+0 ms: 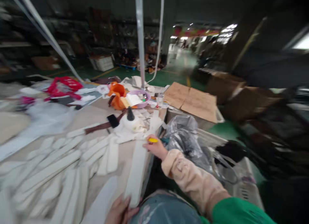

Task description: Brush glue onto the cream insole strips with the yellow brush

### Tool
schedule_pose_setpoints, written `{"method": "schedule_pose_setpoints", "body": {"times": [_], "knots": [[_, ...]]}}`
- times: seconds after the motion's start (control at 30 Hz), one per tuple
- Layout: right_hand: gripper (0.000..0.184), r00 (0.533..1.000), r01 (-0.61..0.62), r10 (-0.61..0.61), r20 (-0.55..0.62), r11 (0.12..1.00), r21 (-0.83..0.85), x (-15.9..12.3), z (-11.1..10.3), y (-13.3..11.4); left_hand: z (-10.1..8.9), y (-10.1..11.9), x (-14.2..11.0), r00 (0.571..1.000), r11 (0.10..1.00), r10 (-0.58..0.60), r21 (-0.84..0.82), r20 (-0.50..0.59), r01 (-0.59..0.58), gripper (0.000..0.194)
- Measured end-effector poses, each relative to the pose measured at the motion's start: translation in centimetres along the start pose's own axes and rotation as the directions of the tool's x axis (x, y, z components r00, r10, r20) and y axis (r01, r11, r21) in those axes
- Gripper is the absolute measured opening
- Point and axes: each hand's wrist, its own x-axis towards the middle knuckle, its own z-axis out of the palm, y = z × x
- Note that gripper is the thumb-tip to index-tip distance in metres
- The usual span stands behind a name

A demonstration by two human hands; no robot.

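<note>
My left hand (119,211) grips the near end of a long white strip (136,171) that lies along the right edge of the table (96,116). My right hand (155,147) is closed at the strip's far end, pinching a small yellow-tipped tool (153,140) with a teal part beside it. Several more white strips (60,166) lie fanned out over the table to the left. The picture is blurred by motion.
A white glue bottle with a black nozzle (130,119) and a black-headed hammer (109,122) lie past the strips. Behind are a pink bowl (140,98), an orange container (117,94) and red plastic (64,87). Grey plastic bags (183,134) and cardboard (193,100) stand right of the table.
</note>
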Motion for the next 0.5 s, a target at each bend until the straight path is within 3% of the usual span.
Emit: {"method": "schedule_pose_setpoints", "body": {"times": [0.1, 0.5], "knots": [[0.04, 1.0, -0.028, 0.028, 0.008, 0.999, -0.034, 0.1, 0.0, 0.3, -0.5, -0.5, -0.4, 0.995, 0.994, 0.067, -0.09, 0.07, -0.061, 0.055], [0.044, 0.99, 0.04, -0.02, 0.141, 0.989, -0.144, 1.5, 1.8, 1.7, -1.5, -2.9, -1.1, 0.97, 0.954, 0.23, -0.216, 0.076, -0.209, 0.046]]}}
